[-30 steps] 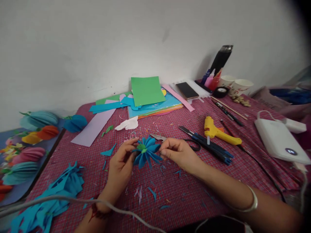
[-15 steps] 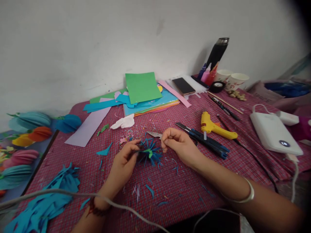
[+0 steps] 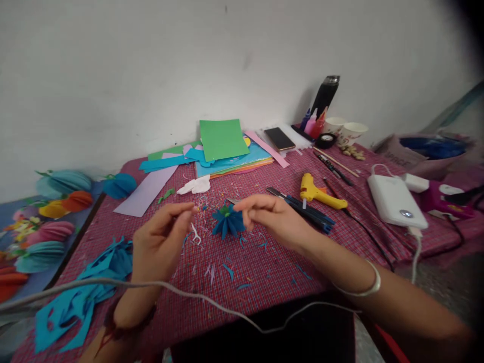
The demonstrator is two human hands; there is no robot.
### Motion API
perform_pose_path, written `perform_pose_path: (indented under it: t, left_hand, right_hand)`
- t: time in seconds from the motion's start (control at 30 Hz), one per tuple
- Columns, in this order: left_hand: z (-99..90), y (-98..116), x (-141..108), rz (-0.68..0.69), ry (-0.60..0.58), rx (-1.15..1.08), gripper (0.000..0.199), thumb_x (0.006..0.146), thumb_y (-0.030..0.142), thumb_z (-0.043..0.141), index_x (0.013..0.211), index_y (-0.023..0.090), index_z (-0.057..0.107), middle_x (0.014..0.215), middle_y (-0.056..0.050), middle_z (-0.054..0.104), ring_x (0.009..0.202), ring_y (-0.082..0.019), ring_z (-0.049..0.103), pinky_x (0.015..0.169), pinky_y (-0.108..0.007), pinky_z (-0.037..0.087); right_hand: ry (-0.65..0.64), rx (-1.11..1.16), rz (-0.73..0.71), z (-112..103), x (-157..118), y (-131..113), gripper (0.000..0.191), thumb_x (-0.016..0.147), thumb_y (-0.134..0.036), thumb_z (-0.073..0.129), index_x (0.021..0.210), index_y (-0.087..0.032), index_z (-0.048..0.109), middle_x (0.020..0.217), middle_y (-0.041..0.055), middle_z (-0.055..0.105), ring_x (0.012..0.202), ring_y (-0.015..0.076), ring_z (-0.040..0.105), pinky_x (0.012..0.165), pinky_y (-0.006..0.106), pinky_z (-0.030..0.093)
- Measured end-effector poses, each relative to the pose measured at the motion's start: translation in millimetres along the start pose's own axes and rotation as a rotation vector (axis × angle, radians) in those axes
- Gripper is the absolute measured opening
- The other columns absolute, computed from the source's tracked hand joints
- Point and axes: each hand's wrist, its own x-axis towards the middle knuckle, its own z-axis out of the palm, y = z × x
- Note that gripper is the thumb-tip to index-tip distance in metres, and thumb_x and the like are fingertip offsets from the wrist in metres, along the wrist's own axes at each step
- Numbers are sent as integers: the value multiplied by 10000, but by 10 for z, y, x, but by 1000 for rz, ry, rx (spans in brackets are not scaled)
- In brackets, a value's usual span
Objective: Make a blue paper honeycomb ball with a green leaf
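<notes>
A small blue paper pumpkin (image 3: 228, 225) with pleated folds and a green top stands on the checked cloth between my hands. My left hand (image 3: 161, 242) is raised to its left, apart from it, thumb and forefinger drawn together; anything between them is too small to name. Just right of the pumpkin is my right hand (image 3: 274, 219), its fingers curled and bunched toward the thumb. Whether these fingers hold something or touch the folds, I cannot tell. A pointed metal blade (image 3: 232, 201) shows partly behind the right fingers. Paper scraps (image 3: 228, 272) lie around.
Right of my hands lie a blue-handled cutter (image 3: 313, 216) and a yellow glue gun (image 3: 321, 195). A white power bank (image 3: 397, 201) sits farther right. Green paper (image 3: 224, 140) and a phone (image 3: 280, 138) lie at the back. Cut blue paper (image 3: 86, 287) and a cable (image 3: 181, 291) are nearer.
My left hand has let go of the blue paper pumpkin and moved left and nearer. The pumpkin now sits upright, its green top upward. My right hand stays close to it.
</notes>
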Motion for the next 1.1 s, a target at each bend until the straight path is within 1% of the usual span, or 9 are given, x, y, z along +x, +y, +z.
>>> perform_pose_path:
  t: [0.1,0.17,0.33,0.43,0.47,0.57,0.63,0.73,1.1]
  left_hand:
    - [-67,357,-365,252,-226,69,153,847,193,610,965,239,696,843,4,728,737,-140,676,654,-224,540]
    - [-55,449,-666,285,-204,73,198,853,150,586,1011,227,675,859,-9,735,742,-142,692,652,-216,550]
    - [131,300,-1197,250,-149,45,266,879,163,509,1080,200,678,928,-67,755,820,-174,712,737,-263,562]
    - [259,255,-1293,-19,-184,-93,286,871,245,476,1048,177,690,1004,-98,745,921,-214,697,802,-323,552]
    - [289,264,-1303,-139,-221,-147,285,859,268,481,1027,172,691,981,-93,742,893,-214,692,769,-322,553]
    - [322,318,-1316,-273,-278,-208,235,824,282,486,874,165,683,718,-29,686,569,-158,608,508,-260,491]
    - [309,349,-1330,-291,-277,-210,186,793,261,490,743,170,645,600,15,604,477,-125,513,451,-233,417]
    - [282,366,-1358,-300,-260,-197,163,749,246,492,624,180,573,540,36,531,494,-119,476,482,-232,380]
    - [319,271,-1398,-295,-226,-128,120,658,260,473,554,200,480,524,48,426,535,-130,408,543,-263,317]
  right_hand:
    - [-412,110,94,270,-407,-93,442,929,-286,557,1367,-245,517,639,-49,616,543,78,569,565,216,472]
    - [-495,192,128,409,-710,-31,570,941,-395,554,1469,-281,370,640,-48,610,506,76,560,518,200,475]
    - [-406,78,121,523,-1205,297,675,933,-502,527,1512,-261,278,629,-40,583,480,70,523,480,184,453]
    - [-296,-113,162,555,-1334,383,715,939,-456,526,1536,-237,198,641,-43,572,504,78,514,500,205,455]
    - [-253,-184,172,571,-1366,389,715,941,-408,529,1540,-230,181,645,-47,567,517,80,511,516,212,458]
    - [-177,-309,181,624,-1447,384,704,925,-275,519,1540,-208,183,638,-57,552,532,83,504,549,232,465]
    - [-172,-318,180,651,-1488,388,698,908,-234,505,1536,-196,203,624,-62,549,521,84,502,547,238,467]
    - [-161,-309,191,676,-1517,417,698,885,-215,503,1527,-182,232,604,-66,551,500,83,495,529,235,462]
    - [-161,-105,234,644,-1497,572,670,849,-250,603,1475,-212,365,576,-70,595,462,76,511,496,216,441]
